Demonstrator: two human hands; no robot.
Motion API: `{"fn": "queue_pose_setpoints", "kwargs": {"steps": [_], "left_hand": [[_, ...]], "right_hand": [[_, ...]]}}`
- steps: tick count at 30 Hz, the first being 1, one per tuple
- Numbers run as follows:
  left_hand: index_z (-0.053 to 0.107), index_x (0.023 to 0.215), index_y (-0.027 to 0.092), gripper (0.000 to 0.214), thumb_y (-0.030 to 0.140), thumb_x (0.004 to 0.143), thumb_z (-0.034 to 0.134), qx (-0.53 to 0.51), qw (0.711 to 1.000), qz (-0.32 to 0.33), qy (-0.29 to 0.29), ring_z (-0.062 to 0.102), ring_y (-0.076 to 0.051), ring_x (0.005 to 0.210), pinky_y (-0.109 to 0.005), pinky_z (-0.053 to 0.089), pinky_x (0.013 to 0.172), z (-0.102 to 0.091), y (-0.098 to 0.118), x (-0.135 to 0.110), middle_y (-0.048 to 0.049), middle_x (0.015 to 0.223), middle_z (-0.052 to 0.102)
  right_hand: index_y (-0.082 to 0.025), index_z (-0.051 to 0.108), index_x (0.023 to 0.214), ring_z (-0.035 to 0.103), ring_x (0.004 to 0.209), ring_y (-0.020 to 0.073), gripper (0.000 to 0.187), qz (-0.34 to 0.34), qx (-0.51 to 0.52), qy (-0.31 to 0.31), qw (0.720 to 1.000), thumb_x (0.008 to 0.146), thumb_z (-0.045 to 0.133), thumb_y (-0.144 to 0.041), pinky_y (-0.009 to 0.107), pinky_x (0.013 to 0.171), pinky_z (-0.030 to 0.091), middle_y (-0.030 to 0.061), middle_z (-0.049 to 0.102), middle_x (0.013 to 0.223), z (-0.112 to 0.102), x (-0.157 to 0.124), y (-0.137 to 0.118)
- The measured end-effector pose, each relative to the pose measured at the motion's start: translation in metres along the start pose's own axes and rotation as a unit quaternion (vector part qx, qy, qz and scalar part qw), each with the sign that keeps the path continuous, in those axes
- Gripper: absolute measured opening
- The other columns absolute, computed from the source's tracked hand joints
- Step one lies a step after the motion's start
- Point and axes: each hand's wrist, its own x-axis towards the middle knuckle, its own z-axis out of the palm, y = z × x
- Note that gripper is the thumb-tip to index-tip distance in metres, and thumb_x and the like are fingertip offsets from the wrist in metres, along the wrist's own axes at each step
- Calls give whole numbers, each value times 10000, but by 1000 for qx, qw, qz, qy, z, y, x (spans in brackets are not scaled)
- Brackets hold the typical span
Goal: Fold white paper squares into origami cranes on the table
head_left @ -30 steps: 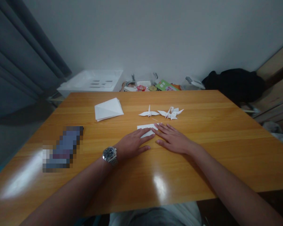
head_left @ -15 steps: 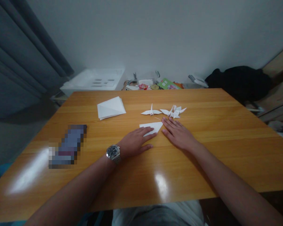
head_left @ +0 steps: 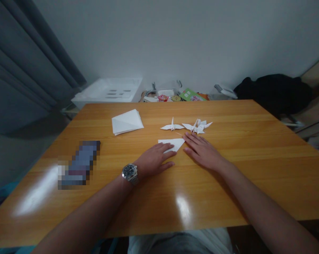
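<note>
A small folded piece of white paper (head_left: 177, 144) lies on the wooden table in front of me. My left hand (head_left: 155, 158), with a metal watch (head_left: 129, 171) on its wrist, rests flat on the paper, fingers spread and covering its near left part. At the paper's right corner my right hand (head_left: 203, 151) lies flat, fingertips by the corner and fingers stretched out. Just beyond the hands sits a folded paper crane (head_left: 172, 126). To its right more white paper cranes (head_left: 198, 126) stand bunched together, and I cannot tell how many.
A stack of white paper sheets (head_left: 126, 122) lies at the back left of the table (head_left: 241, 141). A blurred-out phone-like object (head_left: 81, 162) is on the left. Behind the far edge are a white foam box (head_left: 114, 88), a green packet (head_left: 191, 94) and a black cloth-like heap (head_left: 273, 92).
The whole view has shifted slightly, so things appear a little farther right. Both hands keep nearly the same place at the folded paper.
</note>
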Motion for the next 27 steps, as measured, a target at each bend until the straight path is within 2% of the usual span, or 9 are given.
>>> {"fn": "queue_pose_setpoints", "kwargs": {"steps": [5,9,13,17,22,27], "left_hand": [[585,1333,234,427,484,1018,444,21,1000,-1,-3,457,-265,1391,-521,232,1223,-3,1,0,-107,1510,490],[517,1416,226,466,471,1036,403,41,999,-19,4,494,-239,1354,-496,199,1231,-6,2,0,-90,1422,583],[548,1394,223,456,464,1044,383,73,996,-44,15,483,-238,1359,-471,216,1217,-8,4,0,-96,1428,574],[549,1398,222,450,448,1044,388,95,994,-57,15,489,-248,1342,-474,253,1196,-7,3,-1,-109,1444,549],[507,1441,193,491,448,1031,422,80,995,-50,14,495,-267,1320,-473,305,1171,-5,1,-2,-137,1440,535],[550,1400,216,447,427,1016,464,60,997,-51,26,527,-273,1258,-458,373,1126,-5,2,-2,-118,1396,564]], "right_hand": [[-249,572,1418,382,1460,284,468,-62,15,8,998,1032,415,-462,536,1188,322,78,429,1572,-10,0,1],[-215,681,1287,458,1410,277,396,-102,56,18,993,1022,470,-419,500,1171,368,110,497,1521,-17,0,-6],[-196,706,1248,508,1368,283,366,-135,95,-1,986,990,548,-401,475,1148,406,138,538,1481,-20,-1,-14],[-176,687,1274,542,1333,279,379,-135,108,-14,985,989,546,-382,458,1126,435,156,567,1448,-19,-2,-16],[-215,681,1282,566,1307,259,355,-127,114,-7,985,1000,525,-365,450,1112,450,123,597,1422,-16,-1,-14],[-254,694,1261,601,1261,262,318,-127,123,2,984,971,576,-312,479,1073,480,102,635,1379,-16,1,-14]]}}
